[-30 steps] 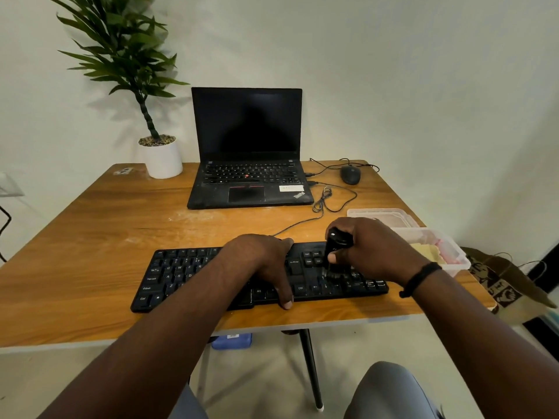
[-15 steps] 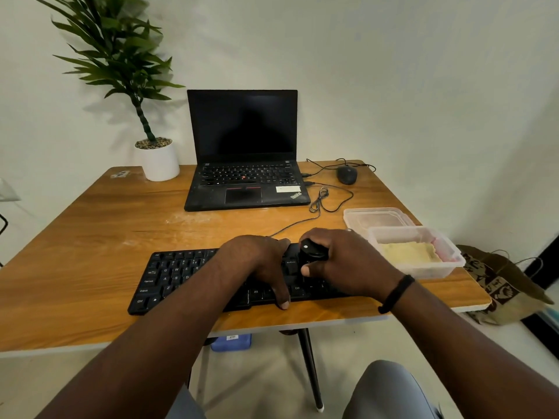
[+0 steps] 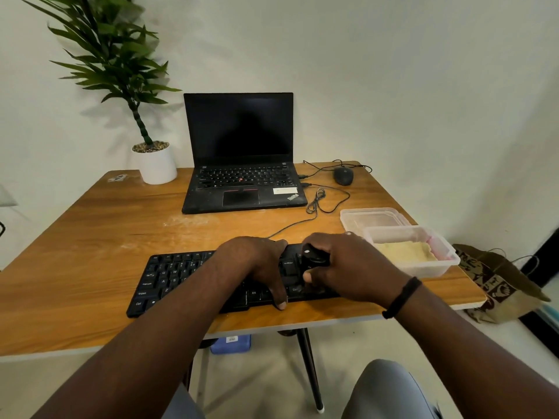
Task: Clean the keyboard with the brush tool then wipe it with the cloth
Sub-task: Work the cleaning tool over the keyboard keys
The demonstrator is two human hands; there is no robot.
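Note:
A black keyboard [image 3: 172, 279] lies near the table's front edge. My left hand [image 3: 257, 264] rests on its middle, fingers over the far rim and thumb at the near edge, holding it. My right hand [image 3: 348, 267] grips a black brush tool [image 3: 313, 259] and holds it down on the keys right of the middle. The keyboard's right end is hidden under that hand. A yellow cloth [image 3: 405, 251] lies in a clear plastic box [image 3: 444, 264] right of the keyboard.
An open black laptop [image 3: 242, 176] stands at the back, with a mouse [image 3: 343, 176] and loose cables to its right. The box's lid [image 3: 372, 217] lies behind the box. A potted plant [image 3: 157, 164] stands back left. A paper bag [image 3: 499, 285] sits on the floor at right.
My right hand has dragged the brush tool leftward along the keys, from the keyboard's right end towards its middle. My left hand has stayed on the keyboard.

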